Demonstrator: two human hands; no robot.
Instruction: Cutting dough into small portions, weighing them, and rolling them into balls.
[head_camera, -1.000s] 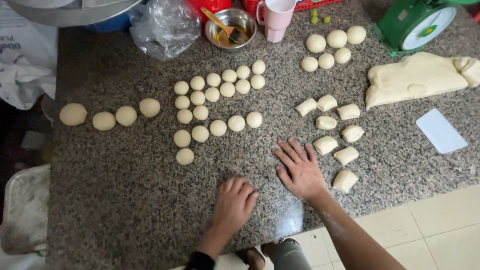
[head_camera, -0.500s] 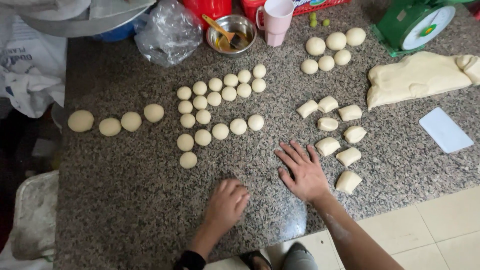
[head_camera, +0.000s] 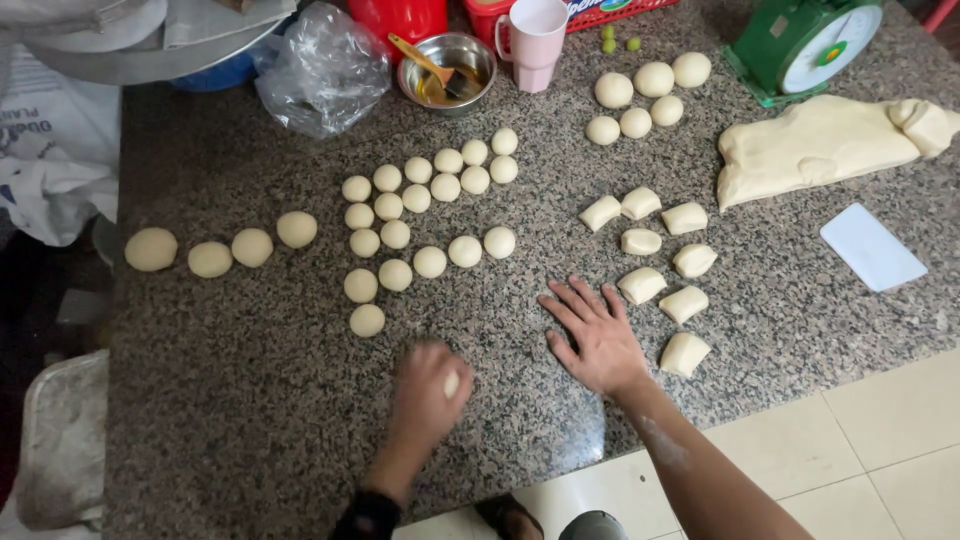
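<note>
Rolls a dough piece (head_camera: 452, 383) under the left hand (head_camera: 425, 385), far down-left of the scale (head_camera: 800, 40), near the counter (head_camera: 250, 430) front edge. Cups the palm over it, fingers curled and blurred with motion; shows only a sliver of dough at the thumb side. Rests the right hand (head_camera: 595, 335) flat on the stone, down-left of the scale, fingers spread, holding nothing, just beside the cut pieces (head_camera: 650, 250).

Looks like the shaping step: turning cut pieces into round balls (head_camera: 430, 210), one at a time. Counts many balls already set in rows left of the scale, a few larger ones right beside it, and roughly eight square-cut pieces below it, not yet rounded. Leaves the slab (head_camera: 820, 145) directly under the scale, with the white scraper (head_camera: 872, 247) lower down and the steel bowl (head_camera: 455, 65) off to the scale's left.

Next move probably calls for light, even circling pressure until the piece closes smooth, then a free spot at the end of the rows, apart from its neighbours so nothing sticks. Calls also for the right hand to take the nearest cut piece.
</note>
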